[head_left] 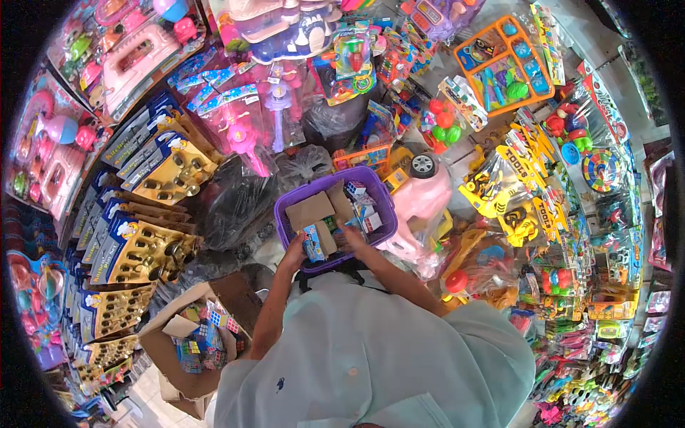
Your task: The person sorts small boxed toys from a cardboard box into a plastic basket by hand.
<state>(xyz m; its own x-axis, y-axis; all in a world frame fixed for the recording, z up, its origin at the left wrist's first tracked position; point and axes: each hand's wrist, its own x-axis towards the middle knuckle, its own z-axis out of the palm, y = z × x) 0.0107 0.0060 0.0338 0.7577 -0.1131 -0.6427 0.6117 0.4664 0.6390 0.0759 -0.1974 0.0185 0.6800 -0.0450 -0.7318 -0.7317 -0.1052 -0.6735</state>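
Open cardboard box [239, 294]: at the person's left. Purple basket [281, 216]: directly ahead. Left hand [293, 254] and right hand [354, 241]: apart, at the basket's near side; from here I cannot tell their grip. Blue carton [312, 244]: between them, beside the left.

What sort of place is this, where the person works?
Probably a toy shop or stall: many matching kitchen-set packs in rows, yellow TOOLS packs, and colourful puzzle cubes in a cardboard box.
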